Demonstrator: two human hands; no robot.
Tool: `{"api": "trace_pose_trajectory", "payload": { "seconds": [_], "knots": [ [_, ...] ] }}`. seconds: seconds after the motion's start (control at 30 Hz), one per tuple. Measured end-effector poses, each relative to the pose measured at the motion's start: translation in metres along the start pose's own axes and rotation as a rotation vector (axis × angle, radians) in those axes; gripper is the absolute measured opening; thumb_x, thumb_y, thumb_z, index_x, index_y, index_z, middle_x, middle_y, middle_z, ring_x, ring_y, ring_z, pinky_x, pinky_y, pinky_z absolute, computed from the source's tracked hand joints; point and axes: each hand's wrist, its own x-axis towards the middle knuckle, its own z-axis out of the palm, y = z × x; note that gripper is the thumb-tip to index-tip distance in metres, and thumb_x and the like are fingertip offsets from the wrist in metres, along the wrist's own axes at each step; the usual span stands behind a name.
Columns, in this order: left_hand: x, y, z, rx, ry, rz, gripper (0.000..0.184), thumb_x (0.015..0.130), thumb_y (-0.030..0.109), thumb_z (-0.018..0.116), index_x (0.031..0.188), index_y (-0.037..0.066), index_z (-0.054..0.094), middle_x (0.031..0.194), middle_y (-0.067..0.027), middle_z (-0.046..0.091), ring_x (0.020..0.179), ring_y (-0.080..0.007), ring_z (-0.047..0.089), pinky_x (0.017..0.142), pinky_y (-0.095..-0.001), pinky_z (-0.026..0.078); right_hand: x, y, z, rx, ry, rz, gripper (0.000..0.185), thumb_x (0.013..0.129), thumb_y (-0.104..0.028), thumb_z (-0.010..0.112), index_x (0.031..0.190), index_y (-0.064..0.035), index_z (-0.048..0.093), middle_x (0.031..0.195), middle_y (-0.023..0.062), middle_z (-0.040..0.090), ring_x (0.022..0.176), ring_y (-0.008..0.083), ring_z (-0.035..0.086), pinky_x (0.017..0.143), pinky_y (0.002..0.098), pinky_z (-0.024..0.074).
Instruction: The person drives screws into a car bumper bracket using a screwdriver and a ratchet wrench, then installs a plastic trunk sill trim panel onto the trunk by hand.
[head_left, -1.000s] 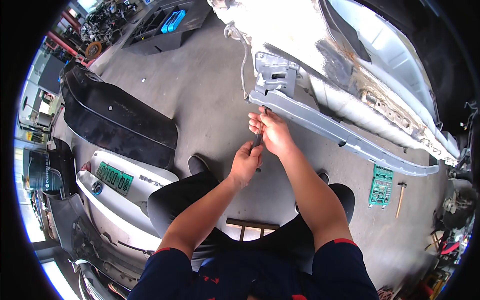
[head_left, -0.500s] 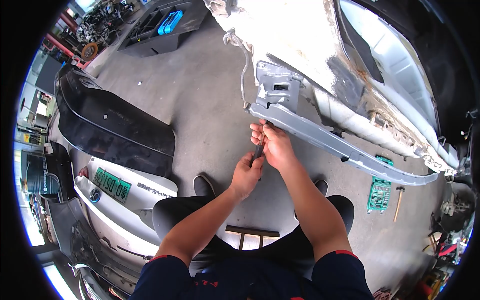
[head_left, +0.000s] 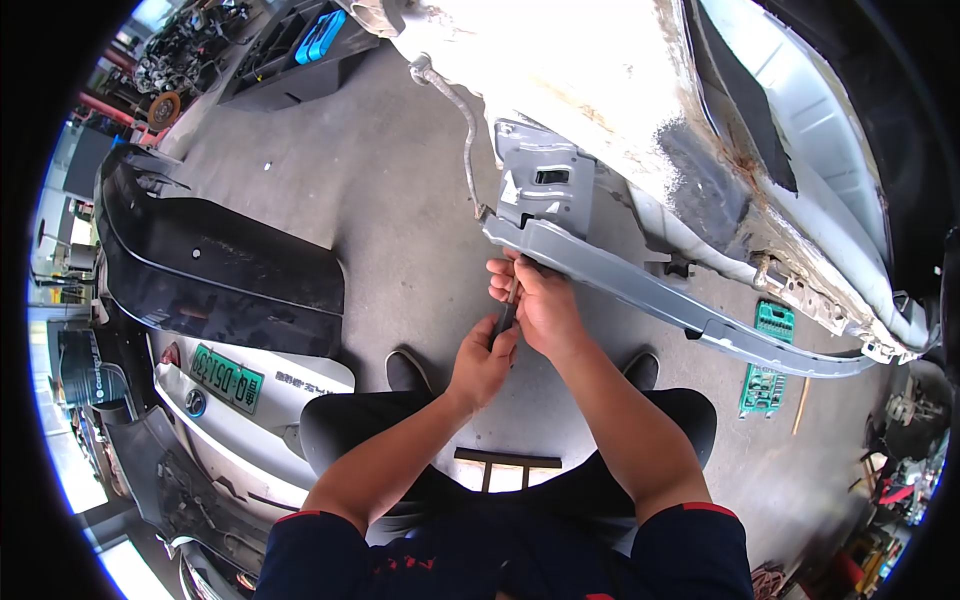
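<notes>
Head view shows a slender, dark-handled tool (head_left: 507, 318).

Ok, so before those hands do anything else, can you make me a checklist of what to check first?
1. Left hand closed around the dark-handled tool: ok.
2. Right hand up at the tool's upper end, close to the grey metal beam: ok.
3. Tool's tip fitted onto something: cannot tell, the right hand hides it.
4. Hands covered for protection: not ok, both are bare.
5. Green socket set open on the floor: ok.
6. Beam firmly fastened: cannot tell from this view.
</notes>
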Motion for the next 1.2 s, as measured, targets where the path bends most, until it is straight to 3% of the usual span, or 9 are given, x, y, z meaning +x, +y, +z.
{"api": "trace_pose_trajectory", "payload": {
  "seconds": [0.23,0.5,0.6,0.9,1.0,1.1,1.13,1.2],
  "knots": [
    [0.001,-0.005,0.001,0.020,0.020,0.051,0.019,0.104,0.021,0.060,0.113,0.005,0.061,0.075,0.0026,0.054,0.067,-0.0062,0.048,0.059,-0.0239,0.039,-0.003,-0.002,0.003,0.004,0.026,0.008,0.026,0.111,-0.019,0.050,0.128,-0.0001,0.058,0.110,0.0136,0.072,0.091,0.0170,0.067,0.086,0.0357,0.0567],
    [-0.001,-0.001,0.002,0.043,0.007,0.018,0.011,0.106,0.017,0.056,0.111,0.008,0.059,0.078,0.0035,0.052,0.067,-0.0071,0.046,0.063,-0.0245,0.039,-0.001,-0.001,0.003,0.019,0.034,0.000,0.025,0.111,-0.019,0.052,0.124,0.0004,0.059,0.104,0.0127,0.073,0.085,0.0169,0.067,0.081,0.0339,0.0570],
    [0.000,-0.001,0.002,0.052,0.010,0.017,0.011,0.106,0.018,0.056,0.110,0.008,0.059,0.078,0.0035,0.052,0.067,-0.0071,0.046,0.063,-0.0246,0.039,-0.001,-0.001,0.000,0.004,-0.001,0.017,0.025,0.112,-0.017,0.048,0.127,-0.0005,0.058,0.110,0.0134,0.071,0.092,0.0164,0.066,0.087,0.0364,0.0557],
    [0.006,-0.003,-0.004,0.172,0.028,0.064,0.014,0.104,0.019,0.057,0.112,0.007,0.058,0.078,0.0028,0.052,0.068,-0.0081,0.047,0.063,-0.0253,0.040,0.003,0.003,0.003,0.033,0.016,-0.001,0.026,0.111,-0.018,0.050,0.127,0.0000,0.057,0.108,0.0133,0.070,0.091,0.0182,0.065,0.087,0.0376,0.0559],
    [0.001,0.006,-0.001,0.449,0.113,0.170,0.019,0.102,0.020,0.060,0.113,0.004,0.058,0.082,-0.0023,0.059,0.073,-0.0140,0.055,0.068,-0.0301,0.046,-0.006,-0.009,0.013,-0.108,0.055,0.008,0.029,0.109,-0.026,0.055,0.120,0.0005,0.062,0.108,0.0132,0.070,0.086,0.0180,0.065,0.082,0.0357,0.0555],
    [-0.005,0.006,0.005,0.668,0.264,0.350,0.031,0.096,0.021,0.067,0.118,0.002,0.055,0.094,-0.0111,0.065,0.083,-0.0260,0.064,0.076,-0.0379,0.052,-0.008,-0.013,-0.006,-0.811,0.019,0.067,0.040,0.105,-0.037,0.062,0.104,0.0021,0.068,0.095,0.0125,0.071,0.079,0.0202,0.066,0.076,0.0354,0.0545],
    [-0.006,0.005,0.008,0.713,0.322,0.419,0.036,0.094,0.021,0.069,0.120,0.001,0.054,0.100,-0.0143,0.067,0.087,-0.0306,0.067,0.079,-0.0407,0.053,-0.021,-0.029,0.003,-0.999,-0.003,0.091,0.050,0.099,-0.046,0.067,0.091,0.0035,0.070,0.083,0.0128,0.071,0.075,0.0227,0.068,0.071,0.0368,0.0538],
    [-0.010,0.006,0.012,0.785,0.371,0.498,0.047,0.088,0.020,0.075,0.124,0.001,0.051,0.109,-0.0181,0.065,0.094,-0.0367,0.066,0.082,-0.0441,0.053,-0.034,-0.032,0.000,-1.218,-0.047,0.075,0.051,0.096,-0.047,0.070,0.089,0.0034,0.071,0.080,0.0129,0.072,0.075,0.0234,0.070,0.069,0.0379,0.0539]
  ]
}}
